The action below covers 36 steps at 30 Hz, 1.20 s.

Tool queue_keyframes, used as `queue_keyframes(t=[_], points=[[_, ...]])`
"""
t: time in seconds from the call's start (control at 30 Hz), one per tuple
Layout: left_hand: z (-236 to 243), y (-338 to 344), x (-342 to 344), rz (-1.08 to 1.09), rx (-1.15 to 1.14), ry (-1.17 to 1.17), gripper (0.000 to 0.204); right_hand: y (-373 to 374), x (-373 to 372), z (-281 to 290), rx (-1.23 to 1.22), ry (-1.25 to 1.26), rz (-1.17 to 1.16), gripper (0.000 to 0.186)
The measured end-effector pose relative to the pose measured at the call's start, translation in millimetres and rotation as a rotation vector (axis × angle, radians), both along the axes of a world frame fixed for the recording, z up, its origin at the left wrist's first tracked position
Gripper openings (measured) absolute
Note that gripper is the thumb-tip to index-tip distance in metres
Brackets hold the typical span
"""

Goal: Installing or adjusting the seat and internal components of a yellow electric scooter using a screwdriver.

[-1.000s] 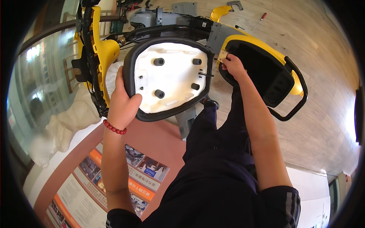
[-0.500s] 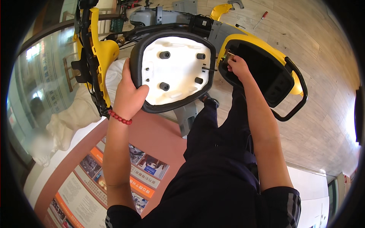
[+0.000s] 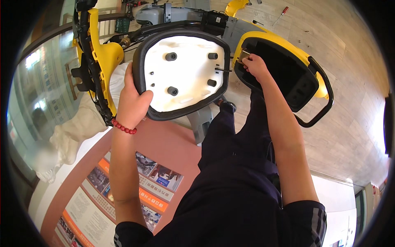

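My left hand [image 3: 135,103] grips the left rim of a scooter seat [image 3: 187,92], thumb over the edge. The seat is tipped up, its white underside facing me, with a black padded rim, several black rubber feet and a small metal hook on the right. To its right is a yellow scooter body with a dark storage compartment [image 3: 279,68]. At the compartment's left end my right hand [image 3: 256,67] pinches a small metal piece [image 3: 245,52], whose kind I cannot make out; my fingers partly cover it.
A black grab rail [image 3: 327,108] curves round the compartment's right end. On the left stands the scooter's yellow front panel [image 3: 109,54] with dark cables. A red-handled screwdriver [image 3: 284,12] lies on the wooden floor. A printed poster board [image 3: 177,133] is at lower left, beside draped pale cloth [image 3: 80,123].
The seat and my left hand have shifted slightly left in the view, along with the scooter. My right hand stays at the metal piece, which shows a little more clearly.
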<state>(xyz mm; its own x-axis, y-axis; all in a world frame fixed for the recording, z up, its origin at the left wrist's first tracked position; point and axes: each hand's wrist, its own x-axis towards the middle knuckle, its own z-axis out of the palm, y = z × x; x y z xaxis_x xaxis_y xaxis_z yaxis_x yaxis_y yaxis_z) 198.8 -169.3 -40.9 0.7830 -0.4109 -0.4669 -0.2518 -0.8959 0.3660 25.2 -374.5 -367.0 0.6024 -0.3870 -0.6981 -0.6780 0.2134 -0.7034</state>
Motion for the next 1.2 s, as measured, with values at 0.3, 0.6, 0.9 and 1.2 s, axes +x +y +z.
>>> queue_keyframes(t=[0.3,0.6,0.9,1.2], points=[[4.0,29.9,-3.2,0.037,-0.037,-0.002,0.076,-2.0,-11.0,17.7,0.148,-0.003,-0.133,0.016],[3.2,48.7,-18.9,0.077,-0.004,0.010,0.076,11.3,31.0,5.9,-0.116,-0.068,0.072,0.025],[2.0,62.5,-30.2,0.118,-0.041,0.065,0.076,25.4,37.7,27.3,-0.337,0.025,0.043,0.025],[7.2,53.1,-32.2,0.114,-0.068,0.053,0.076,8.5,-17.6,13.0,0.123,0.069,-0.357,0.027]])
